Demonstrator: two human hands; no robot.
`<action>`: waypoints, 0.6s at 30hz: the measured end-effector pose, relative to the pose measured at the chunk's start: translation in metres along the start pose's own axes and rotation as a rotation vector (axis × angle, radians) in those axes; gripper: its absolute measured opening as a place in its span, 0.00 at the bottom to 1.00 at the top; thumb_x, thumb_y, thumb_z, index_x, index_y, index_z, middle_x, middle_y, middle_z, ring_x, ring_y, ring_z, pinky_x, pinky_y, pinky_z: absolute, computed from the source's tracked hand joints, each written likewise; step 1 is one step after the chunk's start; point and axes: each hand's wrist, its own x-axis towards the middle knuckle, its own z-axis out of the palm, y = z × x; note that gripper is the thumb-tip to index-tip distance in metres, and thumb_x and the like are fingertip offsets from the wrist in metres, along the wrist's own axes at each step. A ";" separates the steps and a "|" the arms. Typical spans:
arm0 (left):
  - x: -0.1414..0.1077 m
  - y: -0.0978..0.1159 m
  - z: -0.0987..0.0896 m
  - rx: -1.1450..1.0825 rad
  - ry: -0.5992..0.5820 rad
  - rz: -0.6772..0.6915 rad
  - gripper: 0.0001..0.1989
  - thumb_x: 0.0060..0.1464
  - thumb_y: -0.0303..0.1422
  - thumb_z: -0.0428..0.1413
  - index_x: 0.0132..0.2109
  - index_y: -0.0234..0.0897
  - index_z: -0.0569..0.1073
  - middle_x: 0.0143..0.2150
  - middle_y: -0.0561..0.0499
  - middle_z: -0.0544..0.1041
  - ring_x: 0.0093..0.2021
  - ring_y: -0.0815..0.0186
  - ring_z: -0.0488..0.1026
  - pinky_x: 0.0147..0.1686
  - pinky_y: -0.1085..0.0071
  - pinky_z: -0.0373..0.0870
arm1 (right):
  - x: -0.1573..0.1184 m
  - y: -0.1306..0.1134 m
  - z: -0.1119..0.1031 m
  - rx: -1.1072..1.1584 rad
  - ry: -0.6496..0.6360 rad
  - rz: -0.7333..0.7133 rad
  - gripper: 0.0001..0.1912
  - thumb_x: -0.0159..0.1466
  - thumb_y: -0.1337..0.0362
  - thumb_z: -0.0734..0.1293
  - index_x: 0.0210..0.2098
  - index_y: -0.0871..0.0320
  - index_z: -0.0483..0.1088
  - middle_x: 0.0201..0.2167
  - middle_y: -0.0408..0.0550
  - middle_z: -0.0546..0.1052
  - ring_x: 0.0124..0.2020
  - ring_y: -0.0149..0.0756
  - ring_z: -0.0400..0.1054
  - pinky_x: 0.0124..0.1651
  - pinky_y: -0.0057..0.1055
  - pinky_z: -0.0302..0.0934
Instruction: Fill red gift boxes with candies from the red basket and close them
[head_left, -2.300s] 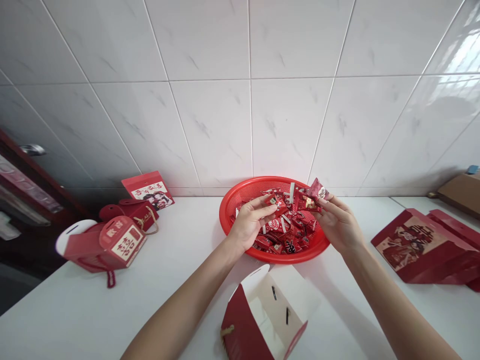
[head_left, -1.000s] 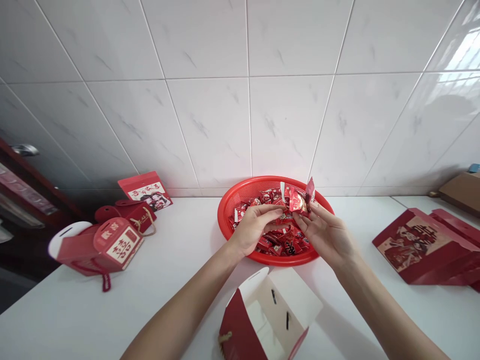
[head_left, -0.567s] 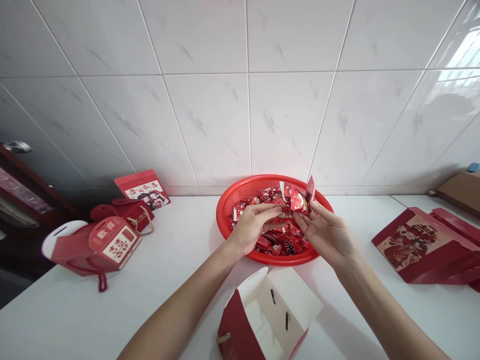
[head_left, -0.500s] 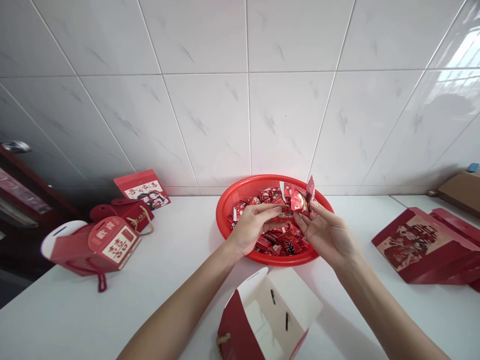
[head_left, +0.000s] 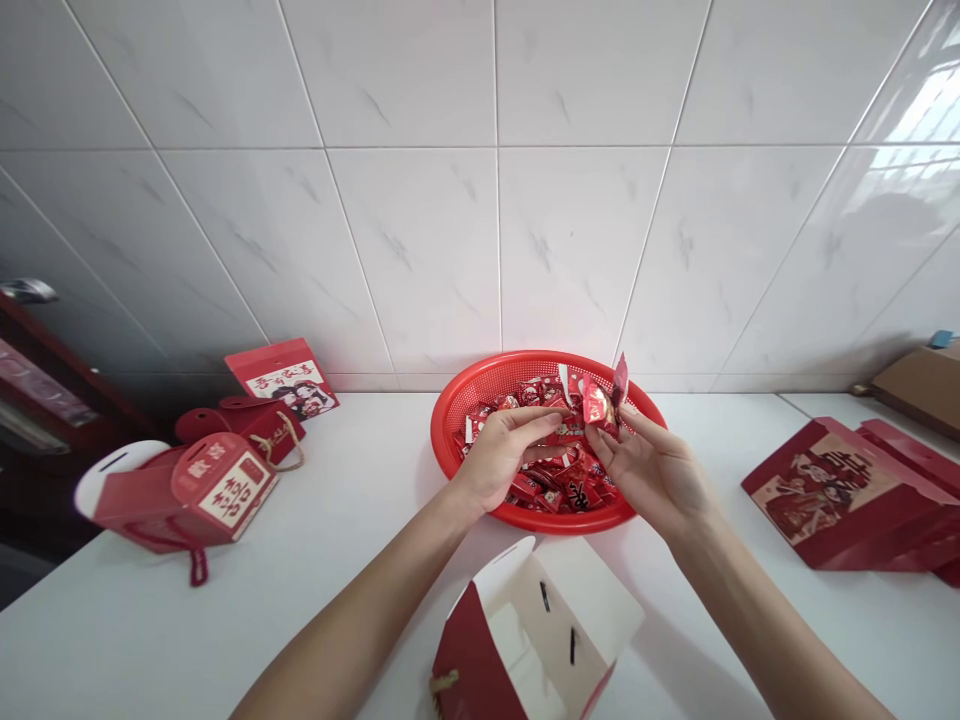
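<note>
My right hand [head_left: 660, 475] is over the right side of a red plastic basket [head_left: 444, 420], its fingers closed on a red-wrapped candy [head_left: 596, 402]. A dark pink end of wrapper sticks up above those fingertips. My left hand [head_left: 499, 455] reaches over the basket from the left, fingers stretched toward the candy and apart, with red wrappers showing in the gap. Many wrapped candies [head_left: 577, 490] fill the basket below both hands. Nearer to me, between my forearms, stands an open red gift box [head_left: 480, 650] with a white inside, two dark slots and a rope handle.
At the left are a red gift box with a tassel [head_left: 199, 490], a smaller dark red box [head_left: 281, 435] and a printed red box [head_left: 296, 385] near the wall. More red boxes [head_left: 832, 495] lie at the right, before a brown carton [head_left: 926, 385]. White tiles back the table.
Both hands hold almost the same place over the basket. The whole view has shifted very slightly.
</note>
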 end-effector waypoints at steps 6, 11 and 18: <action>-0.001 0.001 -0.002 0.043 0.053 -0.036 0.17 0.43 0.43 0.72 0.37 0.36 0.85 0.35 0.49 0.81 0.30 0.69 0.76 0.30 0.75 0.70 | -0.001 0.000 0.002 0.014 0.012 -0.011 0.08 0.54 0.71 0.77 0.33 0.55 0.79 0.37 0.44 0.84 0.40 0.33 0.79 0.46 0.25 0.78; 0.000 0.000 -0.002 0.027 0.045 -0.047 0.15 0.44 0.42 0.72 0.36 0.37 0.84 0.32 0.50 0.81 0.27 0.69 0.76 0.30 0.72 0.71 | -0.002 0.000 0.002 0.005 -0.002 -0.017 0.08 0.54 0.71 0.77 0.33 0.55 0.79 0.39 0.47 0.84 0.41 0.34 0.79 0.47 0.24 0.77; 0.000 0.001 -0.001 -0.016 0.031 -0.002 0.14 0.42 0.33 0.70 0.40 0.37 0.86 0.40 0.46 0.84 0.42 0.61 0.79 0.51 0.63 0.74 | -0.001 -0.002 -0.001 -0.016 -0.035 -0.039 0.08 0.54 0.68 0.78 0.34 0.55 0.78 0.40 0.46 0.84 0.43 0.35 0.79 0.50 0.26 0.76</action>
